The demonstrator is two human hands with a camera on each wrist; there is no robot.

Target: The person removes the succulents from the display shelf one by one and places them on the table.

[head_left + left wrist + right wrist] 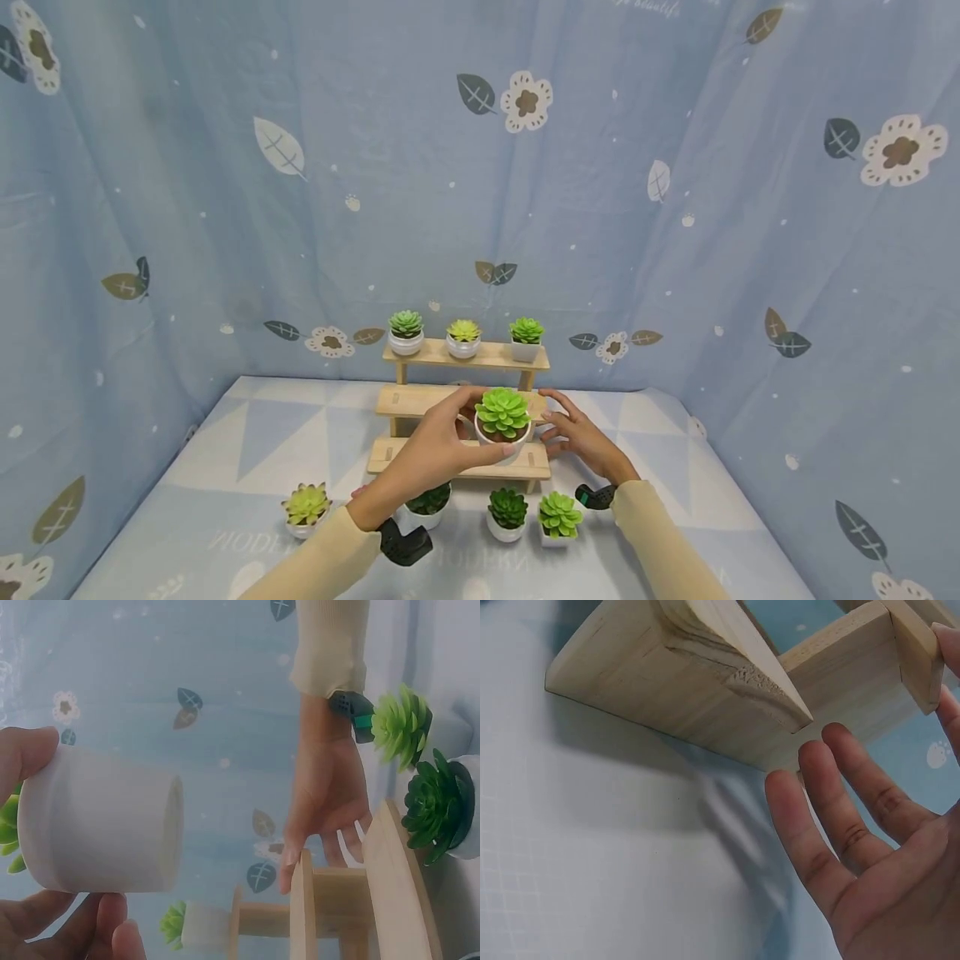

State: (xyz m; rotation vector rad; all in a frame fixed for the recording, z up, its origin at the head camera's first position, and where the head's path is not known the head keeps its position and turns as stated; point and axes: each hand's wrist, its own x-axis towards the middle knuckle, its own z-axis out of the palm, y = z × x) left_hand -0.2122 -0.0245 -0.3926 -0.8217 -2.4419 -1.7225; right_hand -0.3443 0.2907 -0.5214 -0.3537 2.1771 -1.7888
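Note:
My left hand (435,446) grips a white round pot with a bright green succulent (502,414), thumb on one side and fingers on the other. In the left wrist view the white pot (105,821) lies sideways across the picture, held up in front of the wooden stand. My right hand (588,442) is at the right end of the three-tier wooden plant stand (420,402). Its fingertips touch the end of the middle tier, while the other fingers (859,844) stretch out loosely beside the lower tier (652,690).
Three potted succulents stand on the top tier: a grey-green one (406,333), a yellow-green one (463,339) and a green one (526,339). In front of the stand are a yellowish succulent (307,506), two dark green ones (507,512) (427,504) and a light green one (559,518). A patterned curtain (480,183) hangs behind.

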